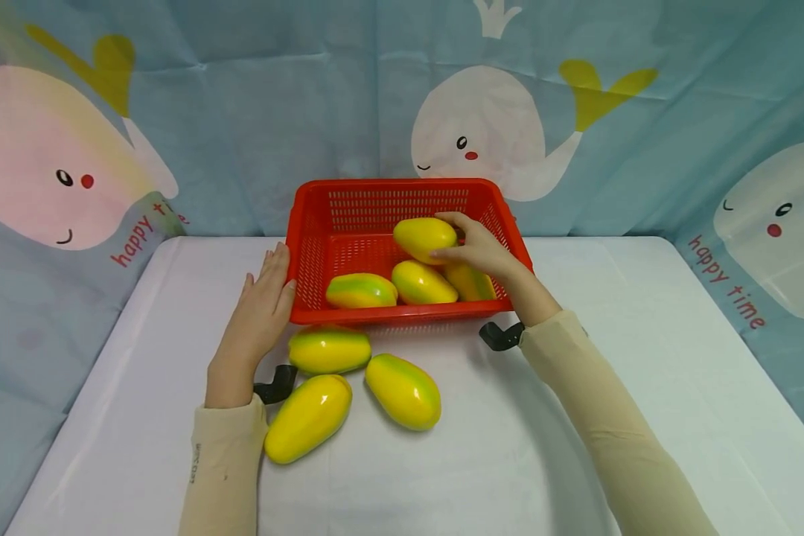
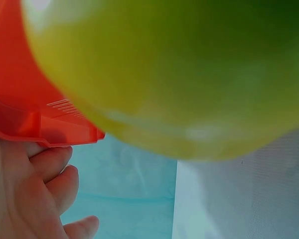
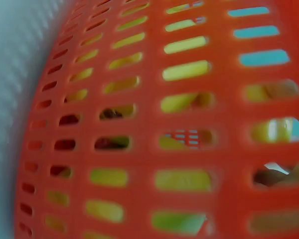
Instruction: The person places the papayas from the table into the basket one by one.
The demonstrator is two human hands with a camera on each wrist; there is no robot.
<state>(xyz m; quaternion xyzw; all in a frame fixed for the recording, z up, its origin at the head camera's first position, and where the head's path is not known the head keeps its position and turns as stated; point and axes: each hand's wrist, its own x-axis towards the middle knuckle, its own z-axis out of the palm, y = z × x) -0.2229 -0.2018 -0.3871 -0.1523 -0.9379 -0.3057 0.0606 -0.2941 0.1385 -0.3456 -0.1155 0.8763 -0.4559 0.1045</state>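
Observation:
A red plastic basket [image 1: 375, 314] with slotted walls stands at the back of the table. My right hand [image 1: 477, 246] reaches over its right side and grips a glossy yellow papaya [image 1: 423, 237] between thumb and fingers. Beneath that fruit, a yellow papaya [image 1: 423, 283], a greener papaya [image 1: 360, 291] and a partly covered papaya [image 1: 472, 283] lie inside the basket. Flat against the basket's left wall rests my left hand [image 1: 263, 301], its fingers extended. In the right wrist view the basket wall [image 3: 139, 159] hides the hand's grip, with yellow showing through the slots.
Outside the basket, in front of it, lie a green-streaked papaya [image 1: 330, 350], a tilted papaya [image 1: 310, 418] near the left wrist, and another papaya [image 1: 403, 391]. The white tabletop [image 1: 643, 357] ends at a blue whale-print curtain [image 1: 275, 126].

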